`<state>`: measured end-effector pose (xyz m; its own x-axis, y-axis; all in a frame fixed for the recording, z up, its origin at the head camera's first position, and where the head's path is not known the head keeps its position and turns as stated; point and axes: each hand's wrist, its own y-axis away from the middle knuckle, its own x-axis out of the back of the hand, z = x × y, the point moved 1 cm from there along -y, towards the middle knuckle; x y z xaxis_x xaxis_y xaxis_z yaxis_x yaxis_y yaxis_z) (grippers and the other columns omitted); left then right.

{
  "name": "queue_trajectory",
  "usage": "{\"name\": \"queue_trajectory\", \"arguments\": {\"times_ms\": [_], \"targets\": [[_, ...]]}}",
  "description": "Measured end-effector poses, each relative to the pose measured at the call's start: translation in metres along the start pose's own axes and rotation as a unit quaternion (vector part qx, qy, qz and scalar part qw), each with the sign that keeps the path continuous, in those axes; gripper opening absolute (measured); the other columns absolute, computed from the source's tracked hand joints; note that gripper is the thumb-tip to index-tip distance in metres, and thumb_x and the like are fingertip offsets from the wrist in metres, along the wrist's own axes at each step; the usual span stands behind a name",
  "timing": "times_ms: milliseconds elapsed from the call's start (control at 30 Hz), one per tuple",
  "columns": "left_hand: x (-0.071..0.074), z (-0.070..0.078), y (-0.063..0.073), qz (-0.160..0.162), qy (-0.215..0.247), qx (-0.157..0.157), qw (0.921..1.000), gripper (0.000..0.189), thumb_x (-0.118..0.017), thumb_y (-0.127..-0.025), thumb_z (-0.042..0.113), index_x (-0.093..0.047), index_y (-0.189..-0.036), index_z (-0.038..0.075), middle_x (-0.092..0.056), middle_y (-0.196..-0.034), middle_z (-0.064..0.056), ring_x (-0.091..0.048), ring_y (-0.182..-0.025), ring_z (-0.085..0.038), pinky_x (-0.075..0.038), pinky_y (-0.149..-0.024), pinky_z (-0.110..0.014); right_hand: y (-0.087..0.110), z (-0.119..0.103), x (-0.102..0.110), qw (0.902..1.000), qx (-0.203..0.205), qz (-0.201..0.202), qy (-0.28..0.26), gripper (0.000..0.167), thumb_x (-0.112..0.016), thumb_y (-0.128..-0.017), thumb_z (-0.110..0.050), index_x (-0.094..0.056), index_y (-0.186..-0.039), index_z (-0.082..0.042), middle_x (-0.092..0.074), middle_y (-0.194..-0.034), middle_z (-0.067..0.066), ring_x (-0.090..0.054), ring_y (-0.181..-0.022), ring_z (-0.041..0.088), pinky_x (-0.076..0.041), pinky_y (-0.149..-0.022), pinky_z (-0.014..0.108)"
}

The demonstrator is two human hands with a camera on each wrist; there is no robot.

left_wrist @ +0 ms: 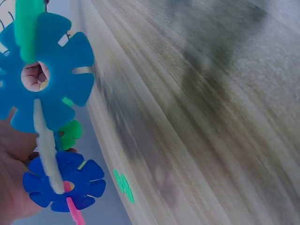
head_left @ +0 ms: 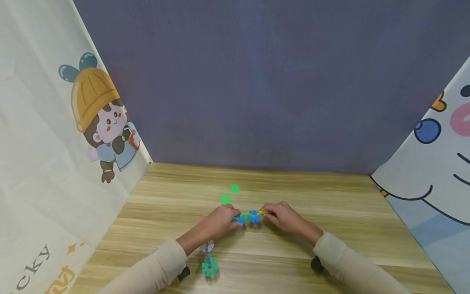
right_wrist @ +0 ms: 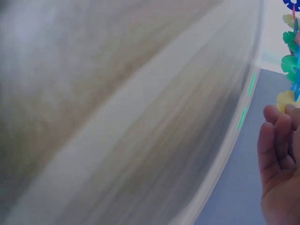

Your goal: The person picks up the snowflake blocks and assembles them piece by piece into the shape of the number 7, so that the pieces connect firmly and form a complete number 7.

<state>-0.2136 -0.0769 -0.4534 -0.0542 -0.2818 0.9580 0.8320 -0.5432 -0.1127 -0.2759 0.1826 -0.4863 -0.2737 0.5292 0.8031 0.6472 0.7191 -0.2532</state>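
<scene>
A chain of slotted plastic snowflake discs in several colours stretches between the two hands. My left hand (head_left: 219,222) grips it near a blue disc, and more of the chain trails below that hand. This tail shows a white disc (head_left: 208,246) and a green disc (head_left: 209,266) at its near end. My right hand (head_left: 284,217) pinches the yellow disc (head_left: 262,212) at the chain's right end, beside another blue disc (head_left: 254,216). Close up in the left wrist view are a light blue disc (left_wrist: 82,51), an edge-on white disc, a dark blue disc (left_wrist: 89,183) and a pink disc (left_wrist: 76,213).
Two loose green discs, one farther back (head_left: 234,188) and one nearer (head_left: 225,199), lie on the wooden table (head_left: 330,196) beyond the left hand. A dark grey-blue panel (head_left: 257,81) stands behind the table. Printed white sheets flank it at left and right.
</scene>
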Motion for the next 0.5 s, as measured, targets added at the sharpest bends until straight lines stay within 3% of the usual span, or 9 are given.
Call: {"name": "queue_trajectory", "arguments": {"times_ms": [500], "targets": [[0.0013, -0.0022, -0.0014, 0.009, -0.005, -0.003, 0.9999, 0.039, -0.075, -0.093, 0.032, -0.072, -0.117, 0.002, -0.073, -0.108, -0.010, -0.070, -0.098, -0.020, -0.061, -0.083, -0.027, -0.0017, -0.0043, -0.0016, 0.9998, 0.013, 0.010, 0.007, 0.006, -0.070, -0.096, -0.011, -0.072, -0.101, -0.013, -0.068, -0.075, -0.001, -0.046, -0.060, -0.007, -0.045, -0.052, 0.015]]}}
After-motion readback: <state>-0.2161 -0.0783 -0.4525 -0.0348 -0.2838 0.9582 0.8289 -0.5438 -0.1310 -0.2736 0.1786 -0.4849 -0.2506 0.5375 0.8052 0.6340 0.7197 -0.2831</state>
